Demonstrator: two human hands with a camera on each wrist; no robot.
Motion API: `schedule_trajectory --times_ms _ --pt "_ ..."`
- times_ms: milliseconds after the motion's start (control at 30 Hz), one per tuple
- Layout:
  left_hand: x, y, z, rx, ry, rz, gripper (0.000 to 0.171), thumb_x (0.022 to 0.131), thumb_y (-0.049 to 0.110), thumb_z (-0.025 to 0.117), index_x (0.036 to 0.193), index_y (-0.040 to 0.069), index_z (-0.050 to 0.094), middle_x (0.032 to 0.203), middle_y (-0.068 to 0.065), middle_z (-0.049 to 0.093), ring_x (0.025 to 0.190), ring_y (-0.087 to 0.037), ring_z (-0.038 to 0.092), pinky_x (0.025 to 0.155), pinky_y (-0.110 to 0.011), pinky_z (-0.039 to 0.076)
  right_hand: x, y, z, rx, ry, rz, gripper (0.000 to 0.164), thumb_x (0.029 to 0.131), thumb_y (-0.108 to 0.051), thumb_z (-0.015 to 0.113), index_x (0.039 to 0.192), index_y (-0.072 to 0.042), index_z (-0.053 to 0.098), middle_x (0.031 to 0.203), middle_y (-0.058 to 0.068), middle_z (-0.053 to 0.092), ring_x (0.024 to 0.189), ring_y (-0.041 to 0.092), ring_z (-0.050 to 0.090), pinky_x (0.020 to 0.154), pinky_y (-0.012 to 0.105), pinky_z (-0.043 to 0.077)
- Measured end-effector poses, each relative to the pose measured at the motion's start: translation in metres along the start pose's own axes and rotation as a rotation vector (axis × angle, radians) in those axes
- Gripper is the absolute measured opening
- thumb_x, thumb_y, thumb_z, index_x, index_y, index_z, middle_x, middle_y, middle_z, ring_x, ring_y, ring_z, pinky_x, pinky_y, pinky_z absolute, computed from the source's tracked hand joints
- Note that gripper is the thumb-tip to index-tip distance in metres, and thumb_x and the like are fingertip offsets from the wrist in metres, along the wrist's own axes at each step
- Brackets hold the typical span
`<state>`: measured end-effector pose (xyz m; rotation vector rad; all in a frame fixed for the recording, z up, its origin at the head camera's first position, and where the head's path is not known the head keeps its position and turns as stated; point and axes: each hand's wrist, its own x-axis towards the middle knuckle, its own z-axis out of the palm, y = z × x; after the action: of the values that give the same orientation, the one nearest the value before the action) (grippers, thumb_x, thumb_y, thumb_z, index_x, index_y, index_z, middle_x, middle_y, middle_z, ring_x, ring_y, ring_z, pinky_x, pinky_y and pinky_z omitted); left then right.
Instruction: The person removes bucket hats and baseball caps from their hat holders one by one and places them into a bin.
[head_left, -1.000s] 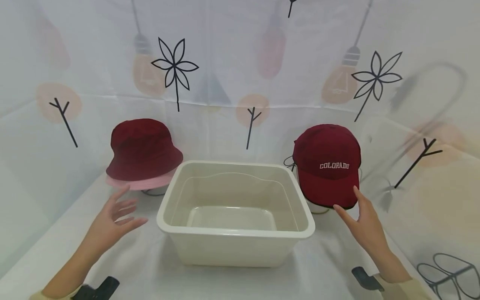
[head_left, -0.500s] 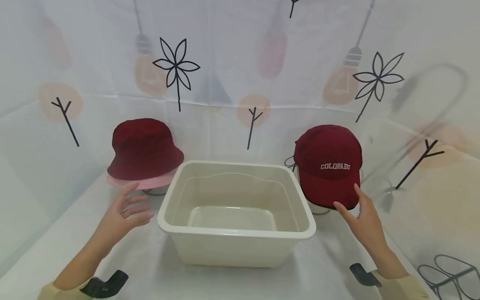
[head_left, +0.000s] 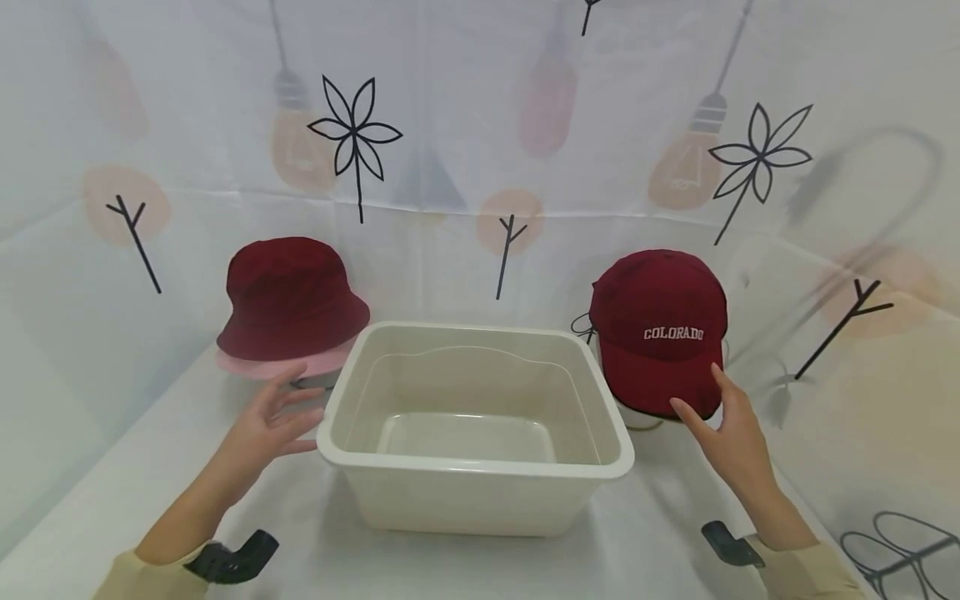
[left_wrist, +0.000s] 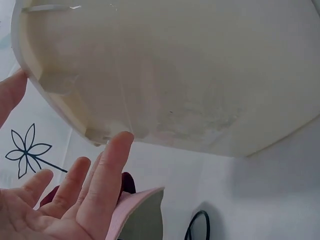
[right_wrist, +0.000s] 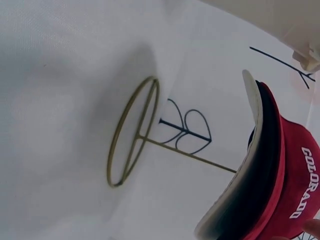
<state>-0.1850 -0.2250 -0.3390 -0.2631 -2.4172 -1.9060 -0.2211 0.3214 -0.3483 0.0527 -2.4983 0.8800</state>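
Note:
Between my hands stands a cream plastic basin with nothing visible inside. My left hand is at its left rim, fingers extended; in the left wrist view a fingertip overlaps the rim, though contact is uncertain. Behind this hand, a maroon bucket hat sits over a pink hat. On the right, my right hand has thumb and forefinger spread by the brim of a red "COLORADO" baseball cap. I cannot tell whether they touch it. Dark and white brims show beneath that cap.
A gold wire stand supports the stacked caps. Part of a black wire stand shows below the hats at left. White cloth covers the table, and a patterned curtain hangs behind and along the sides.
My left hand has moved right and slightly up, from beside the basin to its left rim. The right hand has hardly moved. Basin and hats stay in place.

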Motion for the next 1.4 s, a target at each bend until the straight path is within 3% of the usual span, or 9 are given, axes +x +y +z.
schedule_trajectory --times_ms 367,667,900,1400 --pt "0.002 0.004 0.008 -0.016 -0.009 -0.008 0.072 0.091 0.022 0.060 0.148 0.013 0.017 0.139 -0.023 0.035 0.120 -0.039 0.043 0.078 -0.042 0.052 0.004 -0.001 0.001 0.007 0.010 -0.004 0.081 0.091 -0.036 0.058 0.146 0.003 0.014 0.141 0.035 0.024 0.125 0.051 0.025 0.093 0.068 0.025" --pt "0.005 0.006 0.016 0.012 -0.022 -0.053 0.074 0.090 0.027 0.061 0.149 0.016 0.016 0.141 -0.022 0.035 0.124 -0.040 0.039 0.089 -0.053 0.044 0.008 -0.004 0.001 0.024 0.025 -0.003 0.081 0.091 -0.035 0.059 0.146 0.003 0.014 0.140 0.035 0.025 0.125 0.051 0.026 0.095 0.067 0.025" --pt "0.005 0.010 0.018 -0.029 -0.032 -0.061 0.073 0.090 0.023 0.062 0.148 0.015 0.018 0.140 -0.022 0.035 0.125 -0.039 0.038 0.089 -0.050 0.045 0.014 -0.001 0.000 0.013 0.045 -0.009 0.079 0.091 -0.034 0.058 0.146 0.004 0.015 0.141 0.034 0.024 0.125 0.051 0.027 0.094 0.066 0.026" --pt "0.004 0.009 0.020 0.003 -0.023 -0.040 0.066 0.088 0.024 0.065 0.144 0.011 0.032 0.140 -0.018 0.036 0.123 -0.042 0.039 0.087 -0.053 0.045 0.027 0.001 -0.006 0.007 0.064 -0.021 0.078 0.090 -0.035 0.059 0.146 0.002 0.018 0.142 0.032 0.025 0.128 0.049 0.024 0.099 0.065 0.020"
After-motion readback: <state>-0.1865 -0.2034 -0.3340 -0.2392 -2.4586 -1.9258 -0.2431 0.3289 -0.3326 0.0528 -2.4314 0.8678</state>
